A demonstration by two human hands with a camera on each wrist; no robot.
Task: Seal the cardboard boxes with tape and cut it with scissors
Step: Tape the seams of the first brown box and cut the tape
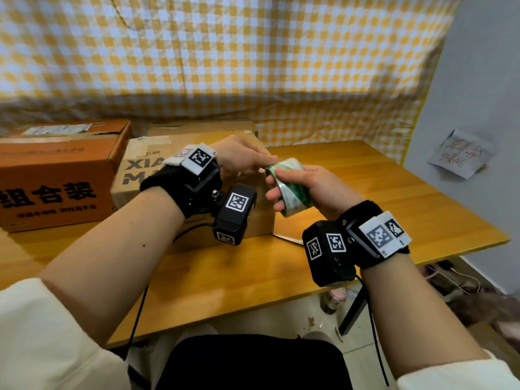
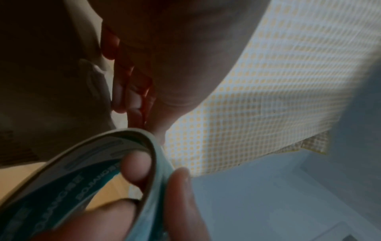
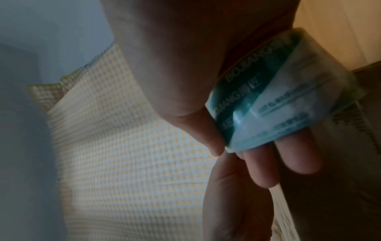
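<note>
A roll of clear tape with green print [image 1: 294,192] is held up above the wooden table. My right hand [image 1: 281,187] grips it, thumb on the outside and fingers through the core [image 3: 284,101]. My left hand [image 1: 264,161] reaches over from the left, and its fingertips and thumb pinch at the roll's top rim [image 2: 86,163]. No free tape end shows. A tan cardboard box [image 1: 146,164] with dark lettering stands just behind my left wrist. An orange box [image 1: 56,178] stands to its left. Scissor blades [image 1: 287,237] peek out on the table under my right wrist.
A third box [image 1: 202,126] lies behind the tan one. Yellow checked cloth [image 1: 253,52] hangs along the back. The table's [image 1: 394,192] right half is bare wood, its edge near a grey wall with a paper note [image 1: 461,154]. Cables run from both wrists.
</note>
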